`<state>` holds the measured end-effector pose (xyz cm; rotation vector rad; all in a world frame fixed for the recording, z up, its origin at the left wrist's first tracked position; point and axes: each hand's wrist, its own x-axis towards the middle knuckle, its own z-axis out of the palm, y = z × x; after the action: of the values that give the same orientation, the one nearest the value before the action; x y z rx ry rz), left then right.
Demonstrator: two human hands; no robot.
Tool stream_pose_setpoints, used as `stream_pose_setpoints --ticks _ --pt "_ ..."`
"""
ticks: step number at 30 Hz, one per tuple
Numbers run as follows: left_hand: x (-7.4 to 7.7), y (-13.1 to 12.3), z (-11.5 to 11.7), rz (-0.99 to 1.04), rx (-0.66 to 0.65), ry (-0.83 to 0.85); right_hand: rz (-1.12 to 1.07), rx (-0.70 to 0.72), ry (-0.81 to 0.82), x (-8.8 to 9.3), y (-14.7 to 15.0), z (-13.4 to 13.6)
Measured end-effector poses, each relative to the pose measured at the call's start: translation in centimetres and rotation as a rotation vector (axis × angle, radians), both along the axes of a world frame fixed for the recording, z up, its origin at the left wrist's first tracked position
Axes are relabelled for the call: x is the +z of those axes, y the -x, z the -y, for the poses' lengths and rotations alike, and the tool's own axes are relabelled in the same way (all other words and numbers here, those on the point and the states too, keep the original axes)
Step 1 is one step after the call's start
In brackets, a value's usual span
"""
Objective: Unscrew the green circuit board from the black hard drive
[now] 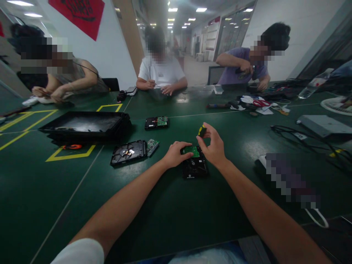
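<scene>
The hard drive (194, 167) lies flat on the dark green bench (154, 205), straight in front of the person and between the two forearms. It is a black, boxy unit lying underside up. A small green circuit board (194, 150) covers its far end, and the nearer part is bare black casing with moulded ridges and a pale label strip at the near edge.

The left hand (174, 154) grips the drive's far left corner, fingers curled over the edge and fingertips reaching onto the green board. The right hand (213, 145) hovers just above the drive's far right corner. Its thumb and fingers are pinched on a short screwdriver (202, 130) with a yellow and black handle, held over the board. Whether the tip touches the board cannot be told.

Left of the drive lies a second drive (128, 152), opened to show a shiny platter, with a loose green board (152, 146) touching its right side. Beyond the drive, farther from the person, sits a third drive (156, 122) with its board still on. Well to the left of the drive stands a black tray (85, 124).
</scene>
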<state>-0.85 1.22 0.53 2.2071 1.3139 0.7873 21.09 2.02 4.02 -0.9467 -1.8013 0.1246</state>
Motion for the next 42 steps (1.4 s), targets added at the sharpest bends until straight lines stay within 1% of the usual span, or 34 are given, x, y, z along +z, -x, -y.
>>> stream_pose_setpoints --ticks 6,11,16,19,21,27,33,35,38,40,42 --pt "-0.2 0.0 -0.1 0.015 0.007 0.006 -0.004 0.024 0.004 0.9 0.2 -0.9" --pt "-0.1 0.0 -0.1 0.022 -0.001 0.0 0.016 -0.006 -0.027 1.3 0.6 -1.1" --pt "0.0 0.1 0.0 0.013 -0.001 0.003 -0.007 0.0 -0.033 1.2 0.5 -0.7" --pt "0.1 0.1 0.2 0.016 0.003 0.005 -0.045 0.076 0.022 1.1 0.2 -0.3" --pt "0.2 0.0 0.2 0.019 0.0 0.001 -0.052 0.091 0.051 1.0 0.1 -0.1" --pt "0.2 0.0 0.2 0.026 -0.004 0.003 -0.038 0.034 -0.012 0.6 0.1 0.3" --pt "-0.2 0.1 0.1 0.034 -0.001 -0.012 -0.099 0.118 0.064 0.5 0.3 0.6" --pt "-0.2 0.1 0.0 0.032 -0.006 -0.019 -0.102 0.076 0.053 0.5 0.2 0.6" --pt "-0.2 0.1 0.0 0.024 -0.008 -0.016 -0.061 -0.001 -0.006 0.4 -0.1 0.5" --pt "0.0 0.1 0.0 0.02 -0.006 -0.015 -0.028 -0.004 -0.024 0.4 -0.4 0.4" --pt "0.1 0.0 0.0 0.021 -0.008 -0.014 -0.009 0.024 -0.004 0.5 -0.6 0.3"
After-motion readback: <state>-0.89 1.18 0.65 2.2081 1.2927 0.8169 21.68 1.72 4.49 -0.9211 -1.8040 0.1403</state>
